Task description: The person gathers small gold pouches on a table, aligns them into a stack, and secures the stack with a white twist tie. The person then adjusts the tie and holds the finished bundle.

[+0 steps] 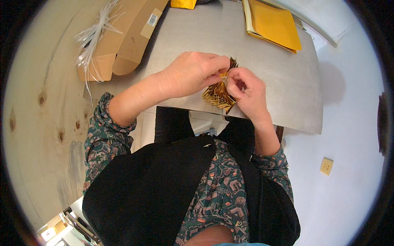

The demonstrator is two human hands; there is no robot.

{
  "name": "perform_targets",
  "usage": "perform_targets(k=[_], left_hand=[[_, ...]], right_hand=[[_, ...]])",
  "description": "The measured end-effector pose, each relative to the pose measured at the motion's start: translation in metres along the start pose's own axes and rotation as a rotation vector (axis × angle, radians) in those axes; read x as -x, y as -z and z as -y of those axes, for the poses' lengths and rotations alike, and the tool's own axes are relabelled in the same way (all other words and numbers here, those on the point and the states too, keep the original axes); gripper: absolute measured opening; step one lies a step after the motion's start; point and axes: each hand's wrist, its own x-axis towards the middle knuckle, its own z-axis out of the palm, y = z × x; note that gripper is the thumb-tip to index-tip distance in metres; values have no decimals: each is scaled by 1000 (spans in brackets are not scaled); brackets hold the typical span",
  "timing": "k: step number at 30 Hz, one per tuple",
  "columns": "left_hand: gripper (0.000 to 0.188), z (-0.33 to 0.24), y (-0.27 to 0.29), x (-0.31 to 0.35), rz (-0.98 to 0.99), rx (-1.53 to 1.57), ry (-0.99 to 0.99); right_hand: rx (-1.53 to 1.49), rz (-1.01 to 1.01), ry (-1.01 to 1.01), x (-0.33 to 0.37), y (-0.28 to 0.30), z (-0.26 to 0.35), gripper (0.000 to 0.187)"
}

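Note:
Near the front edge of the metal tabletop lies a bundle of thin, pleated yellow-and-brown strips (218, 96), pinched in at its middle and fanning out toward me. A thin whitish tie (224, 77) crosses that narrow middle. My left hand (192, 74) is closed from the left, thumb and fingertips pinching at the tie. From the right my right hand (248, 91) is also closed, its thumb and index finger pinching the tie close to the left fingertips. The fingers partly cover the bundle's upper half, and the exact grip is too small to make out.
The grey metal tabletop (287, 88) spans the area ahead. An open cardboard box (130, 39) sits at the left, with a bunch of translucent white plastic ties (93, 41) over its flap. Yellow folders or envelopes (274, 25) are stacked at the far right, and a yellow item (183, 3) at the far edge.

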Motion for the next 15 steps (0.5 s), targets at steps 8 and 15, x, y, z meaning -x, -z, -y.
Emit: perform_targets(k=[8,15], left_hand=[[25,12,2,3,39,292,101],[21,25,-2,4,192,680,400]], right_hand=[[272,-97,209,-1,2,-2,14],[380,-119,407,1,7,-14,21]])
